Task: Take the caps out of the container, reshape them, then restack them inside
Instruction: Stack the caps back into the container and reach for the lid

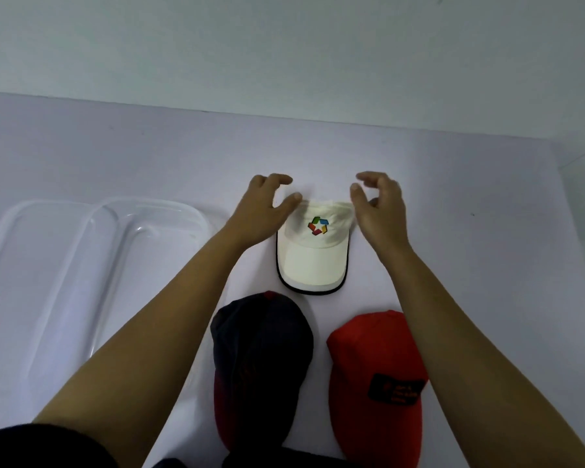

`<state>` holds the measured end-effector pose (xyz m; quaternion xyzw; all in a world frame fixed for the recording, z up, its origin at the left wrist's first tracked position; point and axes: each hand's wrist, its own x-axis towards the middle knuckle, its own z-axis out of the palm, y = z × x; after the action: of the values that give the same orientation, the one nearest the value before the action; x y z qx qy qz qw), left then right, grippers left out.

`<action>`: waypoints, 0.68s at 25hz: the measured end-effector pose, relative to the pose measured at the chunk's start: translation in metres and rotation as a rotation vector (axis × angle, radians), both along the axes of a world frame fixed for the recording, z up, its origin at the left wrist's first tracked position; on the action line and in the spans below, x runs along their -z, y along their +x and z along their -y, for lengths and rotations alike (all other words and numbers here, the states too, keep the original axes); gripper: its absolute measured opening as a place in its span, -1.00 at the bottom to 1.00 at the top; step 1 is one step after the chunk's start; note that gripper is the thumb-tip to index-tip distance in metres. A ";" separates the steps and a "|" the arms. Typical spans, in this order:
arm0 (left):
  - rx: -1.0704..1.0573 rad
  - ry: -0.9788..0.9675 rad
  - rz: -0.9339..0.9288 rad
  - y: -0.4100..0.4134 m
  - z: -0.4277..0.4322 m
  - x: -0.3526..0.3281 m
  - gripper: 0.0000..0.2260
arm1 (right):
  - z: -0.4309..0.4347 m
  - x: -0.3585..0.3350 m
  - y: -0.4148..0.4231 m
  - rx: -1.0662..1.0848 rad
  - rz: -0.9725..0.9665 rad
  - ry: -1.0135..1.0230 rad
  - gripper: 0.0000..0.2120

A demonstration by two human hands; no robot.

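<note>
- The white cap (313, 246) lies on the table (470, 197), brim toward the person, between the two hands.
- The left hand (262, 212) sits at the crown's left edge, fingers curved and spread, gripping nothing. Its thumb is at the crown's rim, though contact cannot be told.
- The right hand (380, 211) sits at the crown's right edge in the same loose claw, thumb apart from the fingers, holding nothing.
- Risk: the crown looks flattened and soft, so a squeeze from both sides would likely crease it rather than round it out.
- Risk: a pull on the crown alone could drag the cap along the table and skew the brim.
- Risk: the forearms pass just beside the dark cap (260, 359) and over the red cap (375, 376). Drawing the arms back low could knock or dent either one.
- Risk: restacking before each crown is shaped would probably press the creases in.
- The clear container (81, 282) stands at the left, near the left forearm. No cap shows in it, and all three caps lie outside on the table.
</note>
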<state>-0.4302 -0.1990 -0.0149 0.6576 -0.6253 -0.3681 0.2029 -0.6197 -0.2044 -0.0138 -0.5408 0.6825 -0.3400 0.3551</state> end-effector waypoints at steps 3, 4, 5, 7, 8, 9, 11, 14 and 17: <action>-0.037 -0.062 -0.004 0.012 -0.047 -0.016 -0.73 | -0.054 -0.018 0.023 0.122 0.200 -0.148 -0.86; -0.064 -0.075 -0.029 0.014 -0.068 -0.017 -0.74 | -0.079 -0.018 0.034 0.109 0.259 -0.154 -0.85; -0.105 -0.075 -0.052 0.016 -0.090 -0.016 -0.73 | -0.104 -0.016 0.046 0.078 0.305 -0.138 -0.83; -0.202 -0.042 -0.050 0.020 -0.136 -0.011 -0.68 | -0.154 -0.006 0.066 0.016 0.364 -0.047 -0.80; -0.243 -0.011 -0.027 0.021 -0.156 -0.007 -0.64 | -0.174 0.002 0.071 0.001 0.366 -0.001 -0.79; -0.271 0.024 -0.010 0.022 -0.174 -0.002 -0.58 | -0.190 0.010 0.073 -0.014 0.341 0.031 -0.78; -0.294 0.088 -0.020 0.025 -0.207 0.003 -0.45 | -0.213 0.023 0.070 -0.074 0.258 0.063 -0.71; -0.291 0.232 -0.058 0.030 -0.241 0.013 -0.20 | -0.234 0.040 0.065 -0.161 0.153 0.176 -0.50; -0.245 0.345 -0.087 0.031 -0.258 0.028 -0.05 | -0.241 0.049 0.068 -0.096 0.173 0.342 -0.28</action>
<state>-0.3997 0.0585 -0.0427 0.7372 -0.4591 -0.4702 0.1572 -0.5517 0.0370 -0.0632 -0.4732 0.6708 -0.2471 0.5147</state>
